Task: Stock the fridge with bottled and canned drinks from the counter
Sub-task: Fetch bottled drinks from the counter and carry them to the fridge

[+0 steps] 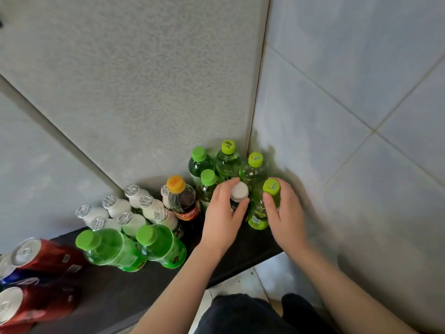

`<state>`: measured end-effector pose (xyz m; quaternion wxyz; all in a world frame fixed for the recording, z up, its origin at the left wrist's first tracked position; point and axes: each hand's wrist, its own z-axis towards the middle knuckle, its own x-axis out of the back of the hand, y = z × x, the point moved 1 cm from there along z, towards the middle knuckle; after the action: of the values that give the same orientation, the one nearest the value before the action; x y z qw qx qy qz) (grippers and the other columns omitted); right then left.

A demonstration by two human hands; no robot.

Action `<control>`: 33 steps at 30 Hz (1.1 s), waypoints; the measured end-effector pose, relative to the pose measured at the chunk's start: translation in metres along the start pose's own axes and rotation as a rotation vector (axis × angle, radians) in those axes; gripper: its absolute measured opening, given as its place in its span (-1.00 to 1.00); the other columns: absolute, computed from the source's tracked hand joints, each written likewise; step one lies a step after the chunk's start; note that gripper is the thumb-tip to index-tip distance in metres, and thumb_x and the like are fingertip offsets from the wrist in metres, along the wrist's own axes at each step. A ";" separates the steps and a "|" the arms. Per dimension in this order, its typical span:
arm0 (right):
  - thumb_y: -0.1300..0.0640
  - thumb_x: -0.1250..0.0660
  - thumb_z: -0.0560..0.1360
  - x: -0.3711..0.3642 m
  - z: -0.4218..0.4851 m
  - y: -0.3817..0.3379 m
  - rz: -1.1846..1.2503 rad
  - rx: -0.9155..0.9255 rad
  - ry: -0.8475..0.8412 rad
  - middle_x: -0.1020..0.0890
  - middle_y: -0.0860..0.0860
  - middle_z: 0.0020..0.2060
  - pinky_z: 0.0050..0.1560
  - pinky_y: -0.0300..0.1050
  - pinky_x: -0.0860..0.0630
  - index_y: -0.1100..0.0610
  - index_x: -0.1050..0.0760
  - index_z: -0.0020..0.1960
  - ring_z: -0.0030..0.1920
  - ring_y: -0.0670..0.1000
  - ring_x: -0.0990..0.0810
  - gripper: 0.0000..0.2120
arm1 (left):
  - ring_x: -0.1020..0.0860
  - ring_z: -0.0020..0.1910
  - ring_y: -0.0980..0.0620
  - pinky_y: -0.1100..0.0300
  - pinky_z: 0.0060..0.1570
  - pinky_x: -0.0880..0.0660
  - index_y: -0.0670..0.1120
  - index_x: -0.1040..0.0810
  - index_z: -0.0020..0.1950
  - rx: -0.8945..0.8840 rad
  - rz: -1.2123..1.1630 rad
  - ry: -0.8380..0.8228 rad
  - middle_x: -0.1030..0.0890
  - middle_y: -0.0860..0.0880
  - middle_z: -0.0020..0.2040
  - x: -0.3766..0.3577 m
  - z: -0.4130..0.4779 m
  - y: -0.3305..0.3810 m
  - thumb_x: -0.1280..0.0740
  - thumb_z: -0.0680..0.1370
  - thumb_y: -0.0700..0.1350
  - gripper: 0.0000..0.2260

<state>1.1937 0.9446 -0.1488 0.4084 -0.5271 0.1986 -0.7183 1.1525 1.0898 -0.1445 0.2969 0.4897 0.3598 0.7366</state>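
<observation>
1. Drinks, head view: all of them stand on the dark counter [149,292], packed towards the wall corner. The fridge is not in view, so none can be seen stocked.
2. Left hand [221,218] is clenched round the neck of the white-capped bottle [239,192], thumb on the near side and fingers curled round the far side just under the cap.
3. Right hand [289,213] grasps the lime-capped bottle [271,186] the same way, thumb at the neck and fingers behind it.
4. Both held bottles are upright and just beside each other. Their bases are partly hidden, so it cannot be told whether they are lifted or on the counter.
5. Neck grips make sense: the bottles are crowded, so from above only the tops are free. One bottle per hand probably means two carried per trip.
6. Four more green bottles [228,162] sit tight in the corner, right behind the held pair.
7. Cola bottle [185,203] with an orange cap stands just left of the left hand. Further left is a cluster of foil-capped white bottles [147,208], and two large green bottles [110,249] stand in front of them.
8. Red cans [45,256] are at the far left edge.
9. Likely risk: pulling the pair out could knock over the corner bottles.
</observation>
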 end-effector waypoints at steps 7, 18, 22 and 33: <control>0.00 -0.15 0.56 0.003 -0.011 -0.002 -0.018 0.039 0.007 -0.48 -0.16 0.03 0.06 -0.58 -0.25 0.16 -0.43 0.23 0.02 -0.30 -0.38 -0.67 | -0.45 0.22 0.13 0.31 0.16 -0.39 -0.03 -0.36 0.40 0.004 0.044 -0.084 -0.52 0.02 0.25 0.008 -0.018 -0.004 -0.34 0.54 -0.02 -0.56; -0.05 -0.10 0.55 0.004 -0.030 -0.025 0.077 0.011 0.076 -0.48 -0.17 -0.05 0.00 -0.58 -0.27 0.15 -0.43 0.16 -0.06 -0.24 -0.42 -0.66 | -0.32 0.24 0.46 0.57 0.19 -0.21 0.21 -0.29 0.34 0.031 -0.048 0.072 -0.41 0.30 0.22 0.035 -0.064 -0.009 -0.23 0.53 0.17 -0.61; -0.01 -0.11 0.55 0.007 -0.043 -0.043 0.157 0.045 0.070 -0.45 -0.24 -0.07 -0.02 -0.56 -0.29 0.03 -0.36 0.10 -0.06 -0.35 -0.43 -0.81 | -0.38 0.29 0.36 0.53 0.19 -0.26 0.26 -0.30 0.31 0.121 -0.243 0.143 -0.42 0.34 0.27 0.052 -0.083 0.002 -0.22 0.55 0.11 -0.67; -0.07 -0.11 0.54 0.006 -0.098 -0.094 0.342 0.257 -0.240 -0.48 -0.21 -0.15 -0.08 -0.51 -0.35 -0.02 -0.35 0.10 -0.09 -0.31 -0.48 -0.80 | -0.50 0.00 0.33 0.50 0.00 -0.36 0.22 -0.40 0.19 0.340 -0.368 0.572 -0.52 0.38 0.01 0.101 -0.183 0.031 -0.17 0.52 0.10 -0.75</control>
<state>1.0677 0.9809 -0.1141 0.6083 -0.5110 0.1421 -0.5904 0.9436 1.1080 -0.1154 0.2264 0.2337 0.6271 0.7077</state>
